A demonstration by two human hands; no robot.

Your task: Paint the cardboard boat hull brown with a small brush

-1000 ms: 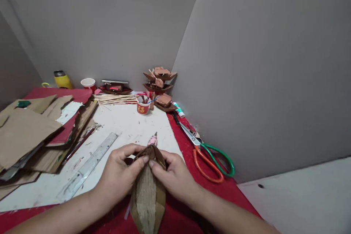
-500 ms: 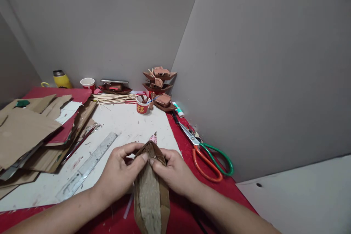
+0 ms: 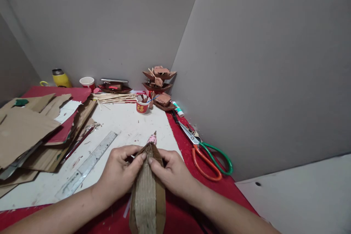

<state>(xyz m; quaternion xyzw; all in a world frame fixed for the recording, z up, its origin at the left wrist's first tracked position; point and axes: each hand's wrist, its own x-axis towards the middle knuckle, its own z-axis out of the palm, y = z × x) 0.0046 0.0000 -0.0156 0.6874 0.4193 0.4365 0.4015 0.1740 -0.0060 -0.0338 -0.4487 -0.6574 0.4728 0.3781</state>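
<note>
Between my two hands is a long brown cardboard boat hull, its pointed end away from me and its near end cut off by the lower frame edge. My left hand pinches the left side close to the tip, thumb on the ribbed inner face. On the other side my right hand grips the right wall, its thumb close to the left one. The fingers behind the cardboard are hidden. Just beyond the tip shows a pink-wrapped pointed thing, its kind unclear. A translucent stick lies partly under the hull.
Stacked cardboard pieces lie at left, beside a steel ruler. Scissors with orange and green handles lie at right. Farther back are a red paper cup, wooden sticks, small brown model boats and a yellow bottle.
The near part of the hull has swung slightly left, and its walls look drawn closer together. Both hands keep their grip near the tip.
</note>
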